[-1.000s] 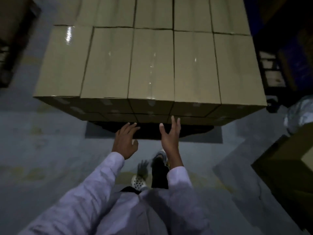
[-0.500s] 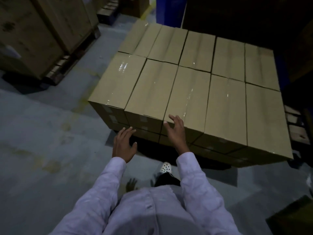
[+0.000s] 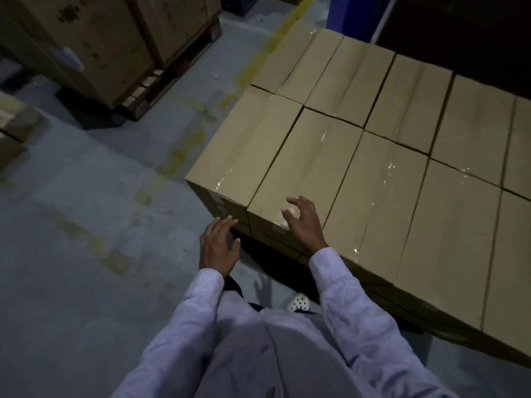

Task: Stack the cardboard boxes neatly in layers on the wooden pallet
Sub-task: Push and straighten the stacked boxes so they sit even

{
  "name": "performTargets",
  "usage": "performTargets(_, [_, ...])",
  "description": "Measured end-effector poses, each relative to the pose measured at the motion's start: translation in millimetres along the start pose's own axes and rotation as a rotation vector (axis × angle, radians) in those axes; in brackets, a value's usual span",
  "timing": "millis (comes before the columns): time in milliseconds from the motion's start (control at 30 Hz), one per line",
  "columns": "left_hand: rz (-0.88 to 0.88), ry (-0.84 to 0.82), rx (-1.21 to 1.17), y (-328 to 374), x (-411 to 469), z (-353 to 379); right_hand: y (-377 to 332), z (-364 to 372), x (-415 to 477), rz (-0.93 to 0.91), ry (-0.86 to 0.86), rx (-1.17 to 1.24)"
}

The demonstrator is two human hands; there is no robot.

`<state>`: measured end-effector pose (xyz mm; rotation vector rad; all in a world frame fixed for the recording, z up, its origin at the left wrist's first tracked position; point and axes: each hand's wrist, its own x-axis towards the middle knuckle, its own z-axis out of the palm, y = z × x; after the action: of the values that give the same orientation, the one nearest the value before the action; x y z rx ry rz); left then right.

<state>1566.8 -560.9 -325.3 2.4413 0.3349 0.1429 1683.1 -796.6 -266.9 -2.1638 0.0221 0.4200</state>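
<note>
the cardboard boxes (image 3: 388, 168) lie in a tight top layer running from 12 to 4 o'clock; the pallet under them is lost in shadow. both hands are empty. the left hand (image 3: 219, 248) has straight fingers reaching toward the near face of the corner box (image 3: 244, 145). the right hand (image 3: 303, 225) is loosely spread over the near edge of the second box (image 3: 290, 173) (touching or just above, i cannot tell). this looks like squaring up the layer. next probably calls for a flat, even push so the near faces sit flush.
</note>
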Motion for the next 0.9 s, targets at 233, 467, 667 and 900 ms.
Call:
performTargets(233, [0.028,-0.093,-0.007,-56,114,6,-26,54,81,0.044,-0.021,0.03])
performTargets(467, [0.17,-0.172,-0.02,-99,295,-30,-90,90,183,0.19,0.232,0.1])
performTargets(667, [0.271,-0.334,0.054,-112,406,-59,-119,96,221,0.234,0.354,0.203])
performTargets(900, [0.197,-0.409,-0.036,-95,471,-26,-96,83,279,0.331,0.486,0.227])
